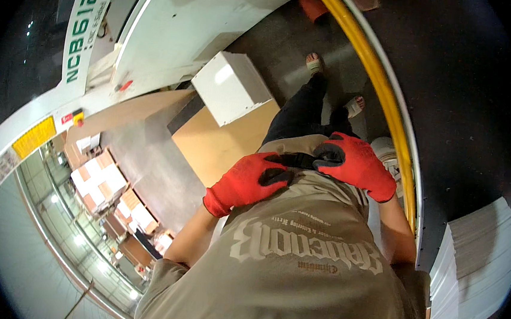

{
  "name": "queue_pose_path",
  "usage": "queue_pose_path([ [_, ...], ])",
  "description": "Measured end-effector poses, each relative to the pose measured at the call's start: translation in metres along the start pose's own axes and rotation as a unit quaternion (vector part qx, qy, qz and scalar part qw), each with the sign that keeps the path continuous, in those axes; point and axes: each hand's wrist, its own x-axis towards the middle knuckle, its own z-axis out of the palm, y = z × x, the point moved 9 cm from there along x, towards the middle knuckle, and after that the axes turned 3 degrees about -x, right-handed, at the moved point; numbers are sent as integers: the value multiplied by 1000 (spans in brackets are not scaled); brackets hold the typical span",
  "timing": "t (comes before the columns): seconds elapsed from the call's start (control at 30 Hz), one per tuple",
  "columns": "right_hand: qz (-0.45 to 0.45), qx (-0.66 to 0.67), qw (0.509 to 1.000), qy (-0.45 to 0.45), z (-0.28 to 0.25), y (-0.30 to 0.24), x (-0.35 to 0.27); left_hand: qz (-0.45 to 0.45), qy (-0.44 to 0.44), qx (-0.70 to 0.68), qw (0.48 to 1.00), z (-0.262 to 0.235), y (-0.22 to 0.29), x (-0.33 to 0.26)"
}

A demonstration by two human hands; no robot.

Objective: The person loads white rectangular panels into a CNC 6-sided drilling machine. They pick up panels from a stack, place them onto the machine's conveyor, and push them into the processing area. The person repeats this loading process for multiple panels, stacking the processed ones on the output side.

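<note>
Both of my hands wear red work gloves with black palms and meet at my waist, in front of a brown printed T-shirt [300, 283]. Between them runs a black strap [298, 160] across my waist. My left hand [248, 180] has its fingers curled in on the strap's left part. At the strap's other end, my right hand [360, 166] is closed with thumb and fingers bent round it. The gloves hide most of the strap, and whether it has a buckle I cannot make out.
A large white machine [176, 27] arches ahead on the left. Beside my legs stand a white box [231, 91] and a tan board [227, 142]. A yellow rail [387, 92] curves along my right. Stacked white panels [475, 267] lie at far right, stacked boards [101, 177] at left.
</note>
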Motion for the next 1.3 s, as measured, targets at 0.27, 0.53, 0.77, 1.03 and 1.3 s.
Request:
queue_pose_path([
  [0.27,10,-185,982,-31,27,-46,21,-75,165,45,982,-22,-62,-18],
  [0.53,-33,-159,985,-66,85,-89,102,96,102,55,989,-74,-126,-17],
  [0.77,-3,-131,974,-186,123,-109,162,54,41,25,997,-97,-194,-33],
  [1.03,-1,-139,962,-234,127,-117,186,64,82,-6,995,-101,-208,-37],
  [1.3,-84,-221,955,-182,127,-107,177,134,79,-95,983,-91,-188,-38],
])
